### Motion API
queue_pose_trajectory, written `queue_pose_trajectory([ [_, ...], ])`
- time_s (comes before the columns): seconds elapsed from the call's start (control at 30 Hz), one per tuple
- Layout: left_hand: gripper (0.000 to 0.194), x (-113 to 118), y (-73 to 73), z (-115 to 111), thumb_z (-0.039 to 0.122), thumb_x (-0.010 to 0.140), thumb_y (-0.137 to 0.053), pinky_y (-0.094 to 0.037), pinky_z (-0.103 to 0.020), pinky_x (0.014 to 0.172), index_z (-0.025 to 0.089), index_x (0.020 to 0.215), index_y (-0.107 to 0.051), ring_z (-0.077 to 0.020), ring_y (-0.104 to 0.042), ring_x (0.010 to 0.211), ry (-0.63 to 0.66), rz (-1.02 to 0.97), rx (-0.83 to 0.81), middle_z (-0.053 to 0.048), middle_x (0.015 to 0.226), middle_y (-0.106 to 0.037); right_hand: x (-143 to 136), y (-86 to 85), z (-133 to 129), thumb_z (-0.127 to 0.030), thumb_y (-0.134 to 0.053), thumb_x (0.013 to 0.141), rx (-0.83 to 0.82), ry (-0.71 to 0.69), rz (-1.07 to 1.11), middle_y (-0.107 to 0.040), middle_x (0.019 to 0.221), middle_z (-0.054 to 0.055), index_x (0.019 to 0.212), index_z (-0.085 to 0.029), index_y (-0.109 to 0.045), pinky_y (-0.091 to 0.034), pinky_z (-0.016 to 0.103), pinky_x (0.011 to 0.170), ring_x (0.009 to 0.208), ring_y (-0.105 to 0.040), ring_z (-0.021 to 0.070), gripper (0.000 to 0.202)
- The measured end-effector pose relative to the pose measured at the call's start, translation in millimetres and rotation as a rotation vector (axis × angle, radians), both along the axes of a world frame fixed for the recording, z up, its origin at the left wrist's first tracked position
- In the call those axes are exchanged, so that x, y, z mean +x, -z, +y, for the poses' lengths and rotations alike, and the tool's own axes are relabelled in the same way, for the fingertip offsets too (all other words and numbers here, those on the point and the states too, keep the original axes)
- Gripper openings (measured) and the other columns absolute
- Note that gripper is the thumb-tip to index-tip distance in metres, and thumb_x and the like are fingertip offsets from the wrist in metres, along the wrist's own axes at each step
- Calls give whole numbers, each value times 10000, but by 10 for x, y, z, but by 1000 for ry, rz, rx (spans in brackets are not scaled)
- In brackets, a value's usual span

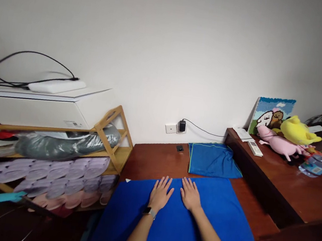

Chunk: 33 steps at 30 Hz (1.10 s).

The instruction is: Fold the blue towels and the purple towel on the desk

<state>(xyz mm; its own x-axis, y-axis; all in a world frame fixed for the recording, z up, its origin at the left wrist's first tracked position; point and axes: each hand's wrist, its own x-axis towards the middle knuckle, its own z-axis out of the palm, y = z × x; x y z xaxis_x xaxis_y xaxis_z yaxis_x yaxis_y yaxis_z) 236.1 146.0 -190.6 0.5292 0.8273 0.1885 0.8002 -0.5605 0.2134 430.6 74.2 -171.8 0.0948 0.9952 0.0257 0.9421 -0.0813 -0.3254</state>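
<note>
A bright blue cloth (217, 211) lies spread flat on the reddish-brown desk (152, 161). Both hands rest palm down on it near its far edge, a small gap between them. My left hand (161, 193) has its fingers stretched out and wears a watch at the wrist. To its right, my right hand (190, 194) lies with fingers extended. Neither holds anything. Behind the spread cloth, a darker blue cloth (213, 160) with a light green edge lies wrinkled near the wall.
At the left, a wooden rack (115, 152) bears a white box (37, 110) and rows of purple slippers (67, 173). On the raised surface at the right are a remote (255, 148), plush toys (279, 144) and a bottle (321, 161). A black plug (182, 125) sits in the wall.
</note>
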Motion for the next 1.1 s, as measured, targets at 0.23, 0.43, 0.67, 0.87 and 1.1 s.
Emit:
queue_pose_trajectory([
  [0.23,753,-1558,225,356,610,1070,-288,-310,-659,1273,149,1641,-461,-395,-384,1584,-334,51,110,-183,1693,-444,1611,286,-522,-466,-212,1102,-153,389,-155,-235,1780,36,1727,-198,-245,-151,506,1348,1662,-192,256,681],
  [0.43,750,-1879,215,404,576,1062,-294,-302,-630,1285,123,1640,-453,-369,-372,1592,-329,79,98,-174,1706,-429,2067,320,-734,-493,-159,1099,-199,481,-189,-172,1799,36,1736,-173,-181,-152,456,1348,1667,-170,236,713],
  [0.67,634,-1738,-16,254,431,1066,-307,-335,-582,1284,148,1580,-548,-352,-424,1564,-292,-7,191,-163,1698,-451,1817,60,-700,-437,-194,1096,-206,516,-150,-202,1789,74,1716,-122,-266,-161,492,1345,1662,-189,274,700],
  [0.87,510,-890,-2,-235,354,1073,-370,-429,-533,1245,209,1445,-687,-320,-555,1459,-112,-74,185,-137,1518,-656,450,17,-658,-381,-279,1088,68,108,-96,-338,1742,68,1673,-164,-409,-148,497,1357,1646,-252,270,638],
  [1.1,547,26,47,-259,367,1061,-444,-342,-581,1292,257,1585,-555,-324,-429,1570,58,-31,31,-117,1673,-496,-388,-8,-217,-376,-255,1102,8,-88,31,-336,1745,38,1689,-215,-372,-181,469,1349,1644,-255,227,620],
])
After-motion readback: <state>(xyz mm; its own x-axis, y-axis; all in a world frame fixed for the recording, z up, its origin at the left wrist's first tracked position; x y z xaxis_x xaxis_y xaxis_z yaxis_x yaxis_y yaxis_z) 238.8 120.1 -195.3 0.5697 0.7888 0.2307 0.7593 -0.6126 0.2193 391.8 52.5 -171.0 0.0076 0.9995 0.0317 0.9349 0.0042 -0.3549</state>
